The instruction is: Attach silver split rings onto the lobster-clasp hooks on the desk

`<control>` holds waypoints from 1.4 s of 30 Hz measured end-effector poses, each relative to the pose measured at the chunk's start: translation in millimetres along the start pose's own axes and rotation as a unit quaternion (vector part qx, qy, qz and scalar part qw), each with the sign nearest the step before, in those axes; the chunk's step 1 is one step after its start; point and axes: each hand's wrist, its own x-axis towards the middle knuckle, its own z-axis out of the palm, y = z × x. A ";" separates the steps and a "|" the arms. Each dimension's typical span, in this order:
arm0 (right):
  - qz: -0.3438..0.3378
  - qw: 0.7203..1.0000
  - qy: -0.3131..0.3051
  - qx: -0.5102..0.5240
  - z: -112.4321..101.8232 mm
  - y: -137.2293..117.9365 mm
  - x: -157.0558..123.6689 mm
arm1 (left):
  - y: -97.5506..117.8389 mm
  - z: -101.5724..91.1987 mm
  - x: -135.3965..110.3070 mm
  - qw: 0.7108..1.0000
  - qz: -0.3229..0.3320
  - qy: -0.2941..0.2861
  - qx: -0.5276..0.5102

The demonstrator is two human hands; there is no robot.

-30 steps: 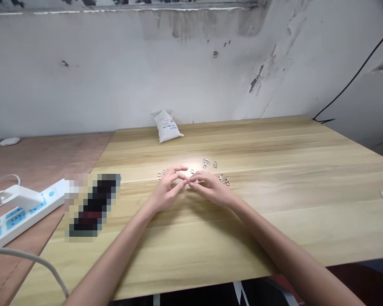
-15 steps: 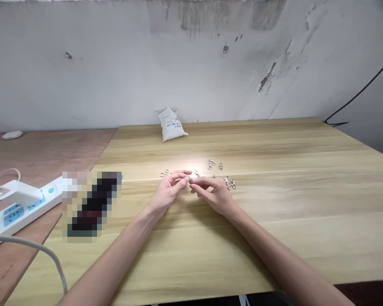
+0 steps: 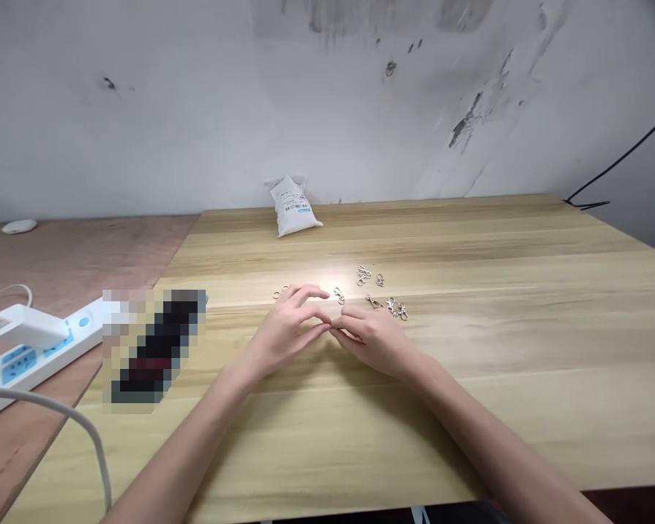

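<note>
Over the middle of the table, my left hand (image 3: 290,325) and my right hand (image 3: 375,336) meet at the fingertips. Thumb and index finger of the left hand are pinched together, its other fingers raised and apart. The right hand is closed in a pinch against them; whatever sits between the tips is too small and covered to make out. Just beyond the fingers lies a single silver swivel clasp (image 3: 339,295). More clasps are past the right hand: a small pile (image 3: 363,274), one apart (image 3: 380,279) and a cluster (image 3: 391,306). Thin metal rings (image 3: 276,295) show partly behind the left hand.
A white plastic packet (image 3: 295,211) with a printed label lies near the wall. To the left are a blurred-out dark object (image 3: 161,346), a white power strip (image 3: 87,322) with a plugged-in charger (image 3: 30,325), and a grey cable (image 3: 84,422). A small white object (image 3: 20,226) lies at far left.
Both hands have shifted slightly nearer to me, fingertips still together. A small ring-like thing visible between them earlier is now hidden. The view has tilted a little.
</note>
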 end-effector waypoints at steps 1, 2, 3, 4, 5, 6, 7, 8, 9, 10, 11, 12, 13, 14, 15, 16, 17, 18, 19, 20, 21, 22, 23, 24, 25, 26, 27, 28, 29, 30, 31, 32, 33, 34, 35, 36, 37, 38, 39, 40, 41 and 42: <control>-0.003 1.000 -0.001 -0.007 -1.1 -0.4 -0.3 | -0.7 -0.5 0.1 1.000 0.012 -0.004 0.004; -0.006 1.000 -0.001 -0.009 -2.6 -0.7 -0.3 | -1.5 -1.3 0.1 1.000 0.017 -0.007 0.005; -0.008 1.000 0.000 -0.009 -4.1 -1.3 0.2 | -2.0 -2.4 0.1 1.000 0.016 -0.009 0.002; -0.008 1.000 0.004 -0.006 -5.6 -2.3 0.9 | -2.0 -3.3 0.0 1.000 0.007 -0.007 -0.007; -0.003 1.000 0.012 0.003 -6.6 -3.8 1.9 | -1.3 -3.9 -0.1 1.000 -0.010 0.001 -0.023; 0.008 0.999 0.024 0.020 -7.2 -6.1 3.0 | 0.3 -3.6 -0.1 0.998 -0.036 0.016 -0.047; 0.027 0.998 0.039 0.046 -7.0 -9.2 4.2 | 2.6 -2.5 0.1 0.994 -0.067 0.038 -0.079; 0.048 0.994 0.055 0.078 -6.2 -12.9 5.3 | 5.7 -0.3 0.5 0.986 -0.102 0.065 -0.116; 0.072 0.989 0.070 0.113 -4.8 -17.0 6.4 | 9.3 2.8 1.0 0.974 -0.137 0.091 -0.156; 0.089 0.982 0.079 0.145 -3.1 -20.8 7.3 | 13.0 6.2 1.7 0.960 -0.165 0.112 -0.196; 0.096 0.978 0.084 0.168 -1.4 -23.9 7.9 | 16.6 9.6 2.5 0.946 -0.189 0.126 -0.232; 0.103 0.975 0.086 0.177 0.0 -25.7 8.3 | 19.5 12.4 3.2 0.935 -0.208 0.129 -0.255; 0.109 0.975 0.085 0.175 0.7 -25.6 8.3 | 21.4 14.0 3.7 0.932 -0.220 0.124 -0.259; 0.115 0.977 0.079 0.160 0.5 -23.4 7.9 | 21.9 14.1 4.1 0.936 -0.224 0.117 -0.243; 0.122 0.981 0.067 0.135 -0.5 -19.3 7.0 | 20.6 12.7 4.2 0.947 -0.219 0.113 -0.207; 0.127 0.985 0.048 0.102 -2.4 -13.4 5.7 | 17.4 10.0 3.9 0.960 -0.207 0.113 -0.153; 0.126 0.990 0.021 0.064 -4.9 -6.5 4.1 | 12.5 6.4 3.3 0.970 -0.190 0.121 -0.096; 0.120 0.992 -0.013 0.026 -7.8 1.0 2.4 | 5.9 2.4 2.4 0.977 -0.170 0.124 -0.039; 0.108 0.993 -0.053 -0.006 -10.9 8.3 0.7 | -1.9 -1.3 1.2 0.980 -0.155 0.122 0.018; 0.099 0.991 -0.086 -0.025 -14.0 14.7 -0.8 | -10.3 -4.5 -0.2 0.981 -0.144 0.111 0.073; 0.100 0.989 -0.106 -0.028 -16.7 20.0 -1.8 | -18.9 -6.8 -1.5 0.978 -0.141 0.103 0.118; 0.106 0.988 -0.115 -0.020 -18.9 24.0 -2.3 | -27.0 -8.1 -2.8 0.974 -0.143 0.094 0.151; 0.116 0.987 -0.113 -0.009 -20.3 26.6 -2.3 | -34.4 -8.6 -3.9 0.971 -0.146 0.084 0.171; 0.130 0.986 -0.103 0.003 -20.9 28.1 -1.6 | -40.6 -8.4 -4.7 0.970 -0.145 0.074 0.182; 0.149 0.985 -0.088 0.013 -20.3 28.6 -0.3 | -45.4 -7.9 -5.2 0.971 -0.141 0.062 0.184; 0.169 0.983 -0.071 0.018 -18.8 28.6 1.5 | -49.0 -7.2 -5.5 0.972 -0.138 0.058 0.179; 0.192 0.980 -0.055 0.017 -16.3 28.1 3.9 | -51.3 -6.6 -5.6 0.973 -0.136 0.060 0.174; 0.213 0.976 -0.044 0.011 -13.0 27.2 6.6 | -52.4 -6.2 -5.6 0.973 -0.138 0.068 0.170; 0.230 0.972 -0.039 -0.002 -9.5 26.2 9.8 | -52.5 -6.0 -5.6 0.973 -0.139 0.078 0.165; 0.241 0.969 -0.042 -0.021 -5.8 24.8 13.4 | -51.9 -5.7 -5.6 0.973 -0.141 0.087 0.161; 0.244 0.967 -0.052 -0.046 -2.4 23.1 17.2 | -50.8 -5.4 -5.5 0.973 -0.142 0.092 0.155; 0.240 0.965 -0.069 -0.074 0.4 21.1 21.3 | -49.3 -4.9 -5.5 0.974 -0.141 0.093 0.149; 0.232 0.963 -0.090 -0.102 2.7 18.9 25.4 | -47.7 -4.0 -5.4 0.976 -0.137 0.089 0.143; 0.220 0.960 -0.111 -0.129 4.3 16.6 29.4 | -46.1 -2.8 -5.4 0.978 -0.132 0.081 0.138; 0.208 0.957 -0.130 -0.151 5.4 14.5 33.0 | -44.5 -1.3 -5.4 0.980 -0.126 0.072 0.134; 0.199 0.955 -0.143 -0.169 6.2 12.7 36.1 | -43.0 0.4 -5.4 0.982 -0.120 0.063 0.131; 0.194 0.953 -0.151 -0.179 6.8 11.4 38.5 | -41.6 2.2 -5.4 0.983 -0.115 0.055 0.129; 0.195 0.951 -0.154 -0.183 7.2 10.5 40.2 | -40.2 4.0 -5.4 0.984 -0.111 0.049 0.127; 0.202 0.950 -0.152 -0.182 7.5 10.1 41.1 | -38.8 5.7 -5.4 0.985 -0.107 0.044 0.125; 0.211 0.950 -0.147 -0.175 7.8 9.9 41.3 | -37.3 7.3 -5.5 0.986 -0.103 0.040 0.122; 0.220 0.951 -0.142 -0.165 7.9 10.0 41.0 | -35.6 8.8 -5.5 0.987 -0.099 0.037 0.118; 0.228 0.952 -0.137 -0.151 7.8 10.2 40.2 | -33.8 10.3 -5.5 0.988 -0.095 0.035 0.115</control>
